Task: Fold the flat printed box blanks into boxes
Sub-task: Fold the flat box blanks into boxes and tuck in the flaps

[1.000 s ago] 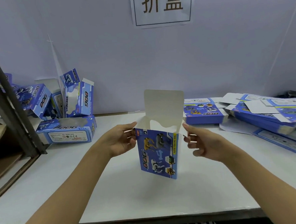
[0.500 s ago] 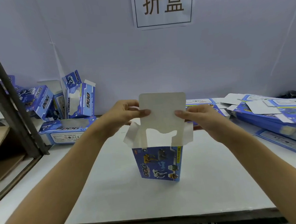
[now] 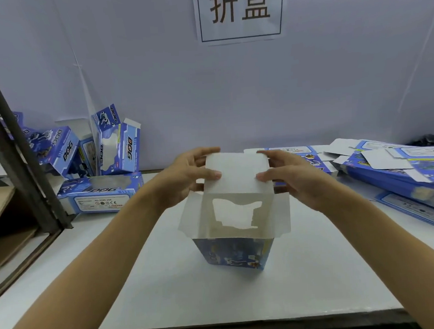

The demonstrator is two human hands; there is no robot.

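Pinching the lid flap (image 3: 236, 173) by its side edges, left hand (image 3: 186, 181) and right hand (image 3: 292, 182) suited the box (image 3: 235, 254): light, thin card that creased easily.

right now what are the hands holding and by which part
Both the left hand and right hand pinch the box by the side edges of its raised top lid flap.

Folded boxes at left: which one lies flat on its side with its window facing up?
The folded box nearest the table's front, with its label panel facing the camera; the others behind it stand or lean against the wall.
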